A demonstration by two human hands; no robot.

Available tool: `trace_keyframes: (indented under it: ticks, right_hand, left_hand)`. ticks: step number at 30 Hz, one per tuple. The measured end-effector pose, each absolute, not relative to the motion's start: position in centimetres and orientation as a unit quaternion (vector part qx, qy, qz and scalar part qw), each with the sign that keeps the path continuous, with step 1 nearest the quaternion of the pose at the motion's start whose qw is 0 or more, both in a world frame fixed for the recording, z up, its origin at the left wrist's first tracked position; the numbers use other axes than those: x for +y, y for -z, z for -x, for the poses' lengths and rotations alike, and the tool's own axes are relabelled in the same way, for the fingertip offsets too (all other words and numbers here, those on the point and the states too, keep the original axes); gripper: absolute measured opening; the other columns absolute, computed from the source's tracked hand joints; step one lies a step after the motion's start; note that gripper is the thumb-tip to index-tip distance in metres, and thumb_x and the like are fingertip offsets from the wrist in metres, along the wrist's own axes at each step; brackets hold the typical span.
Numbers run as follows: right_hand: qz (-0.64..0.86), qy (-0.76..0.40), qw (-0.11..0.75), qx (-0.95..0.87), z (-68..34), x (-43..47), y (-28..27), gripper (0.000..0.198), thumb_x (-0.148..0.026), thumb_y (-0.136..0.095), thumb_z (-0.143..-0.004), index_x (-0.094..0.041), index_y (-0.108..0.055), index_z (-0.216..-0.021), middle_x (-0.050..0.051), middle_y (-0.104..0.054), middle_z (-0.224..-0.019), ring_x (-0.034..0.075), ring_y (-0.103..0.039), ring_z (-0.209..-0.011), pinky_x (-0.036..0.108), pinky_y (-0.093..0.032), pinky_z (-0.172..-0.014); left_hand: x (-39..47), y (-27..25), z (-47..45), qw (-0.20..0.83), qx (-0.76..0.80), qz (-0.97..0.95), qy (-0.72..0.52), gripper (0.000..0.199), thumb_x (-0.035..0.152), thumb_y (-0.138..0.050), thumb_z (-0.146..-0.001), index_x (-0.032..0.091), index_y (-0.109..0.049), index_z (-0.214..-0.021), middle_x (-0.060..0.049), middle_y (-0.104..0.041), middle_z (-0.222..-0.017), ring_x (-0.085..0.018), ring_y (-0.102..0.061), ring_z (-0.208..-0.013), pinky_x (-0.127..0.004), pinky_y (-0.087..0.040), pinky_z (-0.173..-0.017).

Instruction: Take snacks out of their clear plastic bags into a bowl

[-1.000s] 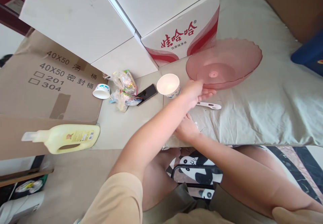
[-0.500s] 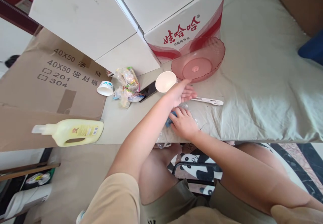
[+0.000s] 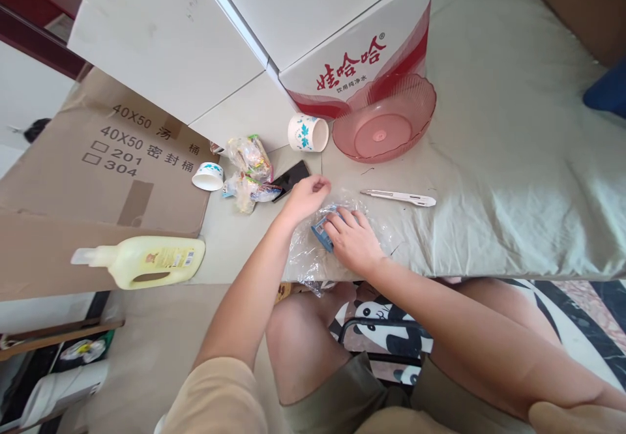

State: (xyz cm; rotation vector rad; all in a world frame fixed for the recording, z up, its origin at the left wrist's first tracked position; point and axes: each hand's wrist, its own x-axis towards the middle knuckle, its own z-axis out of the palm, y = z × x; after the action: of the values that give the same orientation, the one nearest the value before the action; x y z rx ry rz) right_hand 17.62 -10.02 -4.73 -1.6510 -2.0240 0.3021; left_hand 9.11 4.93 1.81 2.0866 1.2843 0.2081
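My right hand (image 3: 355, 238) lies over a blue packet (image 3: 321, 233) at the table's front, its fingers bent down onto it. Crinkled clear plastic wrap (image 3: 306, 251) spreads around and under that packet. Just up and left of it, my left hand (image 3: 309, 198) hovers near a black phone (image 3: 292, 178), fingers loosely curled and nothing visible in them. A white paper bowl with blue leaves (image 3: 307, 133) rests on its side behind the phone. To the right of my hands lies a white utility knife (image 3: 398, 197).
A pink ribbed plastic bowl (image 3: 384, 128) leans by a white-and-red carton (image 3: 355, 62). On the left are snack packets (image 3: 249, 170), another paper bowl (image 3: 208, 176), a yellow bottle (image 3: 156, 262) and a brown carton (image 3: 132, 160). A pale cloth (image 3: 513, 180) covers the table.
The paper bowl has moved back and tipped onto its side. My left hand has drawn back to the left, its fingers now curled. More of the blue packet and plastic wrap shows; my right hand stays there.
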Motion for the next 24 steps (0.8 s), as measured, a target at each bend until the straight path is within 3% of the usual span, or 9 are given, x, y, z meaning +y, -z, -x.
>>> trace_keyframes:
  ticks: [7,13,18,21,24]
  right_hand:
    - [0.626,-0.13,0.26,-0.723,-17.4,-9.6,5.0,0.035,-0.01,-0.044,-0.098,-0.016,-0.062,-0.127,0.013,-0.064,-0.142,0.035,-0.043,-0.144,0.053,-0.033,-0.114]
    - [0.619,-0.153,0.256,-0.726,-17.6,-9.7,5.1,0.035,-0.012,-0.043,-0.099,-0.016,-0.063,-0.128,0.012,-0.062,-0.145,0.036,-0.043,-0.143,0.053,-0.036,-0.111]
    - [0.613,-0.175,0.264,-0.723,-17.7,-9.1,5.2,0.035,-0.014,-0.043,-0.1,-0.018,-0.063,-0.129,0.011,-0.061,-0.147,0.035,-0.042,-0.144,0.053,-0.036,-0.112]
    - [0.606,-0.188,0.258,-0.728,-17.4,-8.7,5.2,0.035,-0.014,-0.043,-0.1,-0.017,-0.063,-0.128,0.011,-0.06,-0.147,0.035,-0.04,-0.145,0.053,-0.035,-0.112]
    - [0.603,-0.189,0.25,-0.733,-17.1,-8.5,5.2,0.035,-0.014,-0.042,-0.1,-0.016,-0.063,-0.128,0.012,-0.06,-0.145,0.035,-0.04,-0.144,0.053,-0.034,-0.112]
  left_hand:
    - [7.9,-2.0,-4.0,0.326,0.545,-0.762,-0.127,0.023,0.033,-0.069,-0.078,0.016,-0.068,-0.095,-0.008,-0.075,-0.096,-0.023,-0.071,-0.094,-0.04,-0.054,-0.097]
    - [16.7,-1.2,-9.1,0.265,0.583,-0.726,-0.249,0.045,0.028,-0.073,-0.08,0.014,-0.06,-0.121,-0.018,-0.063,-0.14,-0.028,-0.059,-0.132,-0.041,-0.042,-0.115]
    - [21.0,-0.3,-11.9,0.306,0.563,-0.72,-0.266,0.032,0.021,-0.065,-0.084,0.011,-0.064,-0.114,-0.015,-0.074,-0.117,-0.026,-0.069,-0.109,-0.042,-0.051,-0.104]
    - [21.7,-0.5,-12.2,0.219,0.484,-0.809,-0.253,0.033,0.017,-0.064,-0.083,0.015,-0.069,-0.116,-0.011,-0.075,-0.115,-0.026,-0.067,-0.113,-0.042,-0.048,-0.109]
    - [21.3,-1.0,-12.9,0.113,0.424,-0.885,-0.154,0.039,0.015,-0.062,-0.083,0.017,-0.072,-0.12,-0.011,-0.073,-0.125,-0.029,-0.063,-0.124,-0.042,-0.042,-0.115]
